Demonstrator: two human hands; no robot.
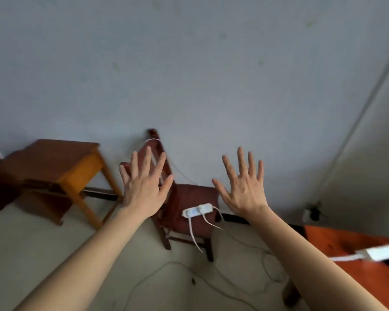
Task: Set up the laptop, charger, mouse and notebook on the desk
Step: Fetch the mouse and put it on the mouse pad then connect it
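My left hand (pixel 144 187) and my right hand (pixel 243 187) are both raised in front of me, fingers spread, holding nothing. An orange-red desk (pixel 346 245) shows at the lower right corner. On it lies a white charger brick (pixel 380 252) with a white cable, blurred. No laptop, mouse or notebook is in view.
A dark red wooden chair (pixel 189 223) stands against the grey wall, with a white power strip (pixel 197 210) and cables on its seat. A brown wooden table (pixel 54 162) stands at the left. Thin cables trail over the pale floor (pixel 54 248).
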